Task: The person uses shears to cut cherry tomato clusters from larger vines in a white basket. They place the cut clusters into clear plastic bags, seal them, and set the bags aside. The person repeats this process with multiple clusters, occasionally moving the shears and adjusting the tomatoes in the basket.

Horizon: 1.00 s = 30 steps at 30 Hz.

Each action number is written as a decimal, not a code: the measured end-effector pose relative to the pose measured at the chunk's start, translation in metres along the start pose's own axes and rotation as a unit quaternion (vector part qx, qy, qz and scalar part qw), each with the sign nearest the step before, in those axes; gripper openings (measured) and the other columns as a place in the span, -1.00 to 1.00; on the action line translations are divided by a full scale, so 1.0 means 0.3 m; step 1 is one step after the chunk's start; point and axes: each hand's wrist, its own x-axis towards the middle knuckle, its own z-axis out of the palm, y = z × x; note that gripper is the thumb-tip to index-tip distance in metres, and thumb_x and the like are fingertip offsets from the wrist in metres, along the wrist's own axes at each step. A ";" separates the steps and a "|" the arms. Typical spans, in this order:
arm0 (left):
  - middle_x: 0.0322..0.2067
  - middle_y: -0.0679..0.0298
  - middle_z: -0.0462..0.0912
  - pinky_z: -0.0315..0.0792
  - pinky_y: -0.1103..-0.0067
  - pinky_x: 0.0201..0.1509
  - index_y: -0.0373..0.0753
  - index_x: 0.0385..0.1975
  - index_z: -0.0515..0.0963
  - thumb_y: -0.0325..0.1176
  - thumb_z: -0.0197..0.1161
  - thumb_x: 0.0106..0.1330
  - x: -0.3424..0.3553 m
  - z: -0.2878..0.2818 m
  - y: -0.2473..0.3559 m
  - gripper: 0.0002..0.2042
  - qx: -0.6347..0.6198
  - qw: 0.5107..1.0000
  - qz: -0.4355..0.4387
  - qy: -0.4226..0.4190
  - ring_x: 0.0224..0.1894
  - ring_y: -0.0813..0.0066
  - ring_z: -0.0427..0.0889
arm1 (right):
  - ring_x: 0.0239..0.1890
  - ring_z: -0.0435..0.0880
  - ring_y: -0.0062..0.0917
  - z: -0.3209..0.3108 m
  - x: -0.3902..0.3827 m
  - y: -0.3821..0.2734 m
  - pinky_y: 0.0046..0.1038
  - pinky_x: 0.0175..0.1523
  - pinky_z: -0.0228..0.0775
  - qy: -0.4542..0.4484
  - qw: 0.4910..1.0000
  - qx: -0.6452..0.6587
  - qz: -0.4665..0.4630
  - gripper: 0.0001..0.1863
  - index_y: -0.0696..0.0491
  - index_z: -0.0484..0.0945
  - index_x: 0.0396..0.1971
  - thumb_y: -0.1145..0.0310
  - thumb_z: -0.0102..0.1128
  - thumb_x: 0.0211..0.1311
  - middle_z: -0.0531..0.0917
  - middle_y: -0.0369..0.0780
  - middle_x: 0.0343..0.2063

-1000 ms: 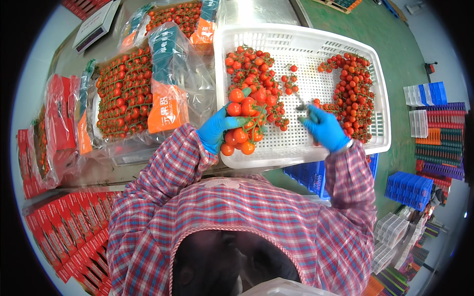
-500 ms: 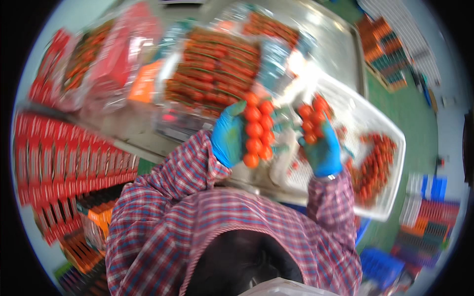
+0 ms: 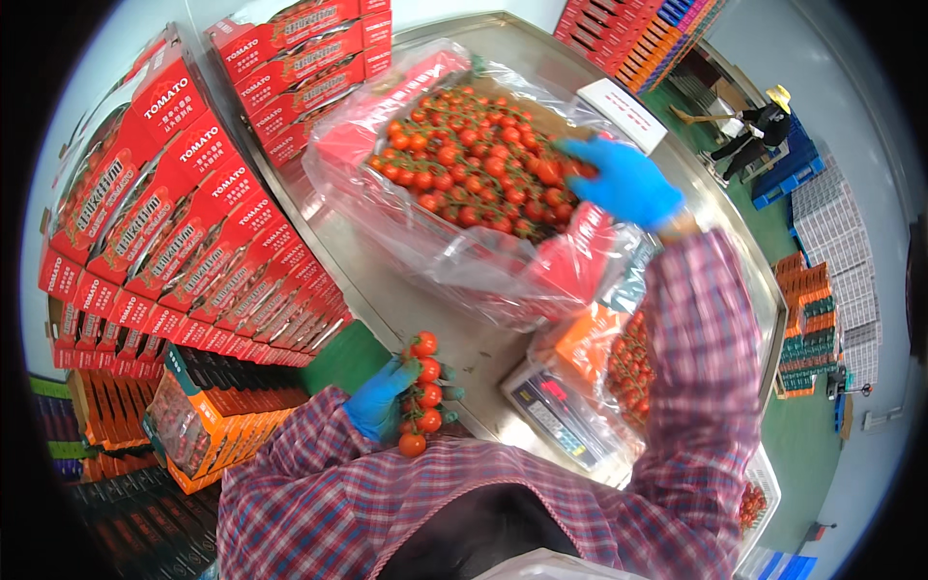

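My left hand [image 3: 380, 401], in a blue glove, is closed around a truss of cherry tomatoes [image 3: 426, 394], held upright over the near edge of the metal table. My right hand [image 3: 623, 182], gloved in blue too, reaches over the right side of a red carton lined with clear plastic film. Slightly blurred cherry tomatoes [image 3: 572, 172] lie under its fingers and seem held; its thumb side is partly hidden. Many trusses of cherry tomatoes [image 3: 474, 159] fill the carton [image 3: 570, 261], whose film [image 3: 406, 246] spreads over its sides.
Red cartons [image 3: 184, 193] are stacked high on the left, with orange cartons [image 3: 232, 435] below. A weighing scale [image 3: 561, 416] and a bagged orange carton [image 3: 585, 338] stand at the table's near right. A white card [image 3: 622, 111] lies behind the carton. A person [image 3: 759, 130] stands far right.
The view has swung left to the film-lined carton. My right hand has moved away from my left, out over the carton's tomatoes. The left keeps its truss, now lower and farther left.
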 end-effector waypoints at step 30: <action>0.28 0.17 0.05 -0.01 0.40 0.34 -0.28 0.30 -0.06 0.03 -0.07 0.30 0.291 0.333 0.066 -0.31 0.282 0.904 0.068 -0.312 0.30 0.33 0.09 | 0.22 0.22 -0.40 0.294 -0.579 -0.372 -0.38 0.24 0.09 0.234 0.836 0.465 0.175 -0.16 0.11 -0.10 0.30 0.44 0.17 0.06 0.23 -0.08 0.19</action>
